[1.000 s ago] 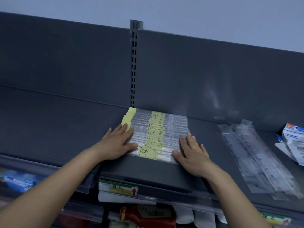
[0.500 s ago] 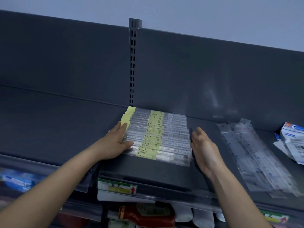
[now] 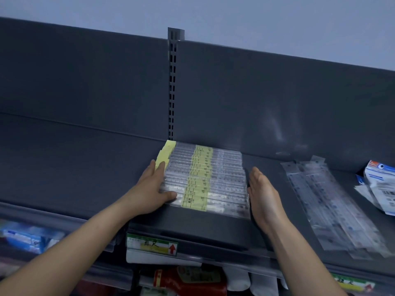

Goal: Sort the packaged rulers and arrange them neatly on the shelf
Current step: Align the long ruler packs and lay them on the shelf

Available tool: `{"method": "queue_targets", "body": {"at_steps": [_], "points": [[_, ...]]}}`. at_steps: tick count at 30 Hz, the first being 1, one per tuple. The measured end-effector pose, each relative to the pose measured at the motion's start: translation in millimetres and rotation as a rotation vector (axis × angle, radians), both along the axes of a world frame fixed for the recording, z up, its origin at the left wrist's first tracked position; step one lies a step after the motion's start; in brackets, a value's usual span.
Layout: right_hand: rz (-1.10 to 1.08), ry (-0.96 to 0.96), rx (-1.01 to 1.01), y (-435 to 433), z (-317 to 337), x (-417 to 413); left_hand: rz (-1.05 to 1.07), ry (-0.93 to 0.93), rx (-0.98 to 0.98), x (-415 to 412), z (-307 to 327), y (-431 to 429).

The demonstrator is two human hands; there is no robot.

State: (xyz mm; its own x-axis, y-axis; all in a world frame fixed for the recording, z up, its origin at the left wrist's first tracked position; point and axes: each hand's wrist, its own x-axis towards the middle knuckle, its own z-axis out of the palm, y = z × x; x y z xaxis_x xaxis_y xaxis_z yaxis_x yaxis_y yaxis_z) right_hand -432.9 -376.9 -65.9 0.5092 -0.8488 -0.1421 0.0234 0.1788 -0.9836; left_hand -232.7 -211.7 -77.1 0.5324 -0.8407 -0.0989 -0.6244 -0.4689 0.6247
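Your left hand (image 3: 152, 189), fingers straight, presses the left end of the packaged rulers (image 3: 222, 178), which lie rowed on the shelf (image 3: 64, 167). Your right hand (image 3: 264, 195), flat and on edge, stands at their right end. Loose ruler packs (image 3: 333, 201) lie further right.

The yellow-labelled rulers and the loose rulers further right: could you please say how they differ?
The yellow-labelled rulers carry yellow bands; the loose rulers show clear packaging. The yellow-labelled rulers form a crosswise row; the loose rulers lie fanned and slanted. The left hand and right hand flank the yellow-labelled rulers; no hand touches the loose rulers. Both lie on the shelf.
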Motion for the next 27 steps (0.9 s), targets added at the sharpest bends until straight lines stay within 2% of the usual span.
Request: {"method": "queue_targets", "body": {"at_steps": [10,17,20,27], "points": [[-0.011,0.052,-0.023,3,3,-1,0.018,-0.028,0.059,-8,5,0],[-0.017,0.064,0.004,-11,14,13,0.143,0.182,-0.163,20,12,-18],[0.003,0.107,-0.022,-13,8,17,0.125,0.264,-0.190,20,10,-22],[0.003,0.074,0.007,-14,21,19,0.203,0.313,-0.226,36,14,-26]]}}
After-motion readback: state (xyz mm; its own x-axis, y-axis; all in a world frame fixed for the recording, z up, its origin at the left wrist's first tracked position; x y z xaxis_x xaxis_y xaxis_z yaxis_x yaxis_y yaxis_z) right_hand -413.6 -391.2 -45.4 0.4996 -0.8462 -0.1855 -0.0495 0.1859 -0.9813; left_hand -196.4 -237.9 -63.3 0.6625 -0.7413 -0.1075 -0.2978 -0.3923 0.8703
